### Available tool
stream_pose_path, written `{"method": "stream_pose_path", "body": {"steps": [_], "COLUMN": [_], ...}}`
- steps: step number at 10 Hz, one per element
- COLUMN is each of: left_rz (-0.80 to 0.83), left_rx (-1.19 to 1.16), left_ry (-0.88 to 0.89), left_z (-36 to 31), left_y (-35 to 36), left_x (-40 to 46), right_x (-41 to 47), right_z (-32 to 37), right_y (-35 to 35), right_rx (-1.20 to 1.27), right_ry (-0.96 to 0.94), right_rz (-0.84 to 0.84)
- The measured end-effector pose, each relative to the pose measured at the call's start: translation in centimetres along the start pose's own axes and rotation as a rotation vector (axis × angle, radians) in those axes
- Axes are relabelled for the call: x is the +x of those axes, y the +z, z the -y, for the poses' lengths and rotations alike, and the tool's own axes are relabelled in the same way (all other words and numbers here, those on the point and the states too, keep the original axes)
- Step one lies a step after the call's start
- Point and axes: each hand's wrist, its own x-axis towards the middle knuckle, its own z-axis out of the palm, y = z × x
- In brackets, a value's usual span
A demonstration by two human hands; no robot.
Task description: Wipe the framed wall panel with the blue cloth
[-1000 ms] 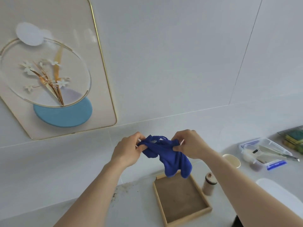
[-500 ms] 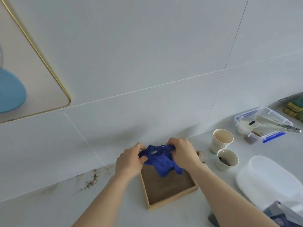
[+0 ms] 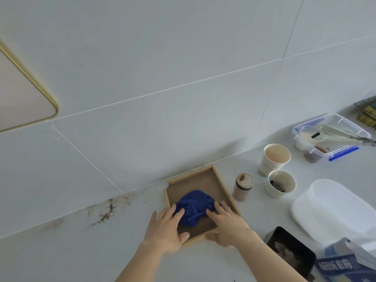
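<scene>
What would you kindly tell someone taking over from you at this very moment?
Left hand: open, fingers resting on the blue cloth.
Right hand: open, fingertips on the cloth's other side.
The cloth lies bunched in the wooden tray on the counter.
The wall panel is up on the left, only its corner in view.
Whether it was wiped cannot be seen; check it.
</scene>
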Motion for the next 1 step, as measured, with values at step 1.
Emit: {"method": "stream_pose_path", "body": {"steps": [1], "left_rz": [-0.056], "left_rx": [0.023], "left_ry": [0.011], "left_z": [0.55], "left_y": [-1.16], "left_x": [-0.87], "right_x": [-1.12], "right_z": [0.59], "right_y": [-0.86], "right_rx": [0.011], "right_ry": [0.013], "right_rz": [-0.020]}}
